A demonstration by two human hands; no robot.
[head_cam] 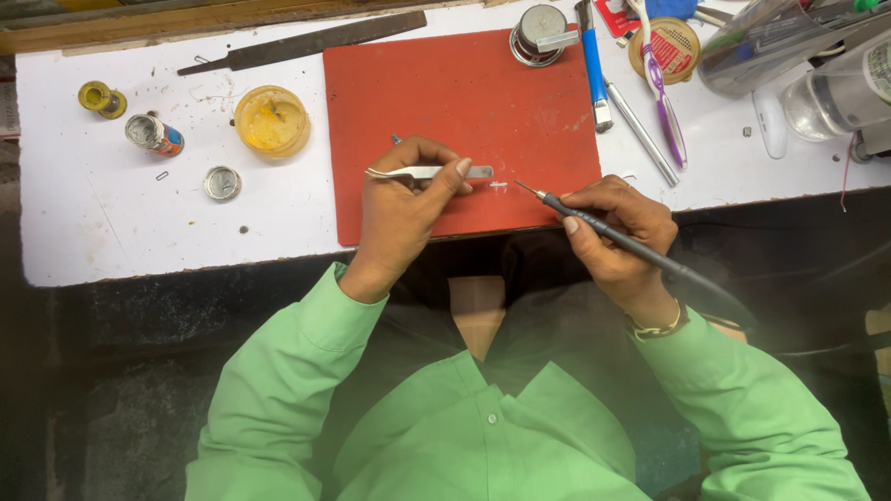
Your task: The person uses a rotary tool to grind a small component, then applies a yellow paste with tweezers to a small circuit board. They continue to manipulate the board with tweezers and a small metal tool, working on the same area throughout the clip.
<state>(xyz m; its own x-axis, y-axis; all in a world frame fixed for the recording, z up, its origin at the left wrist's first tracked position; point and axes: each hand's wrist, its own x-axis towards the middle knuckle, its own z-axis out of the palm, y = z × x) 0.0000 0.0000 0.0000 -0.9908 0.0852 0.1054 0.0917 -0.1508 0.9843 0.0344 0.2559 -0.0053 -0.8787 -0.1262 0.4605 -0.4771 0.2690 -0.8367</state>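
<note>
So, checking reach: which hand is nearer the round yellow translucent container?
Left. The left hand, gripping metal tweezers, sits just right of the yellow container; the right hand lies far beyond it.

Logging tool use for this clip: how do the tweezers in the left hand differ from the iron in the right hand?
The tweezers are bare silver metal; the iron is dark grey with a thin metal tip. The tweezers lie level across the red mat, pressed under the left hand; the iron slants up-left from the right hand, held like a pen. Both tips aim at a small pale part on the mat.
</note>
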